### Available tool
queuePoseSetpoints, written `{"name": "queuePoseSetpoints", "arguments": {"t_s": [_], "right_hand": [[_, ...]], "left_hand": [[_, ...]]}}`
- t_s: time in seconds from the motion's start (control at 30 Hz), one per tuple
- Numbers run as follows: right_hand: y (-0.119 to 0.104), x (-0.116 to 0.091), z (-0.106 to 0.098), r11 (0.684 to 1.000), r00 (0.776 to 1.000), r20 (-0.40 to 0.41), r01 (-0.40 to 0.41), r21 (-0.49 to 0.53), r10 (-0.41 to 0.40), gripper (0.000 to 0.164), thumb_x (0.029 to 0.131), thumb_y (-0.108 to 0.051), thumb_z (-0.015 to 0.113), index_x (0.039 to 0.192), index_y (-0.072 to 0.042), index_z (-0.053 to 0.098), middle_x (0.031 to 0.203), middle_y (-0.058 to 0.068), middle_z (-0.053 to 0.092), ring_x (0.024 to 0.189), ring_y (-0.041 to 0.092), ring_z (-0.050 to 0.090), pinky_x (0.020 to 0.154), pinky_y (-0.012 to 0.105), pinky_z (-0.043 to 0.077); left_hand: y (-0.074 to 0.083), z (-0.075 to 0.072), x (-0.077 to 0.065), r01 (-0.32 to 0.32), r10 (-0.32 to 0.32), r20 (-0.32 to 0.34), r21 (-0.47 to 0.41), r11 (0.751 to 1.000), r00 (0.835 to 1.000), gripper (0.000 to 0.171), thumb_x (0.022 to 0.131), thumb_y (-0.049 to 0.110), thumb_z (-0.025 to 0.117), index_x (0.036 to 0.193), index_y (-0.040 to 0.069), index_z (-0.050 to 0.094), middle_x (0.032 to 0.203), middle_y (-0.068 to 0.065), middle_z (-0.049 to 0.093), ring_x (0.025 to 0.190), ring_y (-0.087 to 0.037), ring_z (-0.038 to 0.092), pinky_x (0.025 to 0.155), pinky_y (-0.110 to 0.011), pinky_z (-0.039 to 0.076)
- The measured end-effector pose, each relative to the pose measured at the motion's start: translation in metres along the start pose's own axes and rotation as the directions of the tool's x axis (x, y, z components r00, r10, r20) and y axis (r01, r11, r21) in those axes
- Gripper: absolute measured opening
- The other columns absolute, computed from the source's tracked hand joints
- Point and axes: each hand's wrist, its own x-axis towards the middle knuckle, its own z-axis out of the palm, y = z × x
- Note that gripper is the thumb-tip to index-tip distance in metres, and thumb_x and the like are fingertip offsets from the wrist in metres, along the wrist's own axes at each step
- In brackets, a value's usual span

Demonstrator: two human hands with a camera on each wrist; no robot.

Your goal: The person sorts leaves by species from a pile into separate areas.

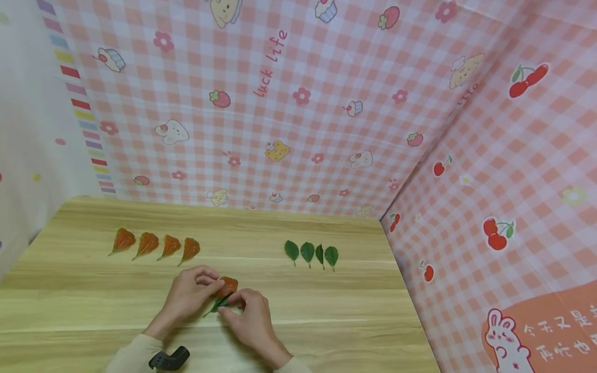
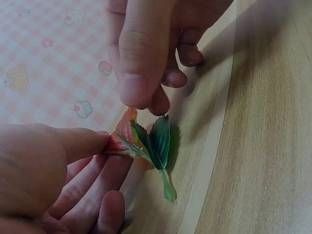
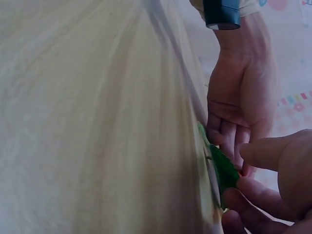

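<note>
My left hand (image 1: 187, 294) pinches an orange-red fan-shaped leaf (image 2: 122, 136) between thumb and fingers, just above the wooden table. A dark green leaf (image 2: 160, 139), creased along its middle, overlaps the orange leaf, and its pale stem points down toward me. From the other side my right hand (image 1: 253, 317) reaches in. In the left wrist view its thumb and fingertips hover just above the green leaf's tip, with nothing gripped between them. The right wrist view shows that thumb and forefinger spread apart, fingertip right at the green leaf's edge.
Several orange leaves (image 1: 147, 243) lie in a row at the back left of the table (image 1: 354, 321). Farther right is a row of several green leaves (image 1: 307, 253). Pink checked cloth walls (image 1: 298, 124) stand behind and to the right. A black band (image 1: 170, 358) circles my left wrist.
</note>
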Motion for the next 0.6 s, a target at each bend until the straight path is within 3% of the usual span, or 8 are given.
{"name": "queuePoseSetpoints", "arguments": {"t_s": [0.23, 0.6], "right_hand": [[0.0024, 0.0007, 0.0042, 0.999, 0.999, -0.006, 0.038, -0.004, -0.038, 0.015, 0.092, -0.015, 0.095, 0.097, -0.007, 0.083, 0.099, 0.004, 0.082, 0.091, -0.001, 0.062, 0.084, 0.016, 0.049], [-0.0008, 0.0058, 0.0105, 0.999, 0.998, -0.066, -0.019, -0.049, 0.016, 0.019, 0.092, -0.023, 0.095, 0.083, -0.010, 0.084, 0.083, 0.001, 0.081, 0.081, -0.001, 0.060, 0.078, 0.016, 0.043]], "left_hand": [[-0.0024, 0.0008, 0.0013, 0.012, -0.012, 0.000, -0.004, 1.000, 1.000, 0.019, 0.102, 0.022, 0.087, 0.110, 0.007, 0.079, 0.099, -0.005, 0.089, 0.093, -0.013, 0.082, 0.081, -0.021, 0.055], [-0.0042, -0.0007, 0.0022, 0.027, -0.027, -0.008, -0.006, 1.000, 1.000, 0.018, 0.102, 0.023, 0.086, 0.111, 0.009, 0.080, 0.098, -0.003, 0.089, 0.093, -0.009, 0.080, 0.083, -0.021, 0.055]]}}
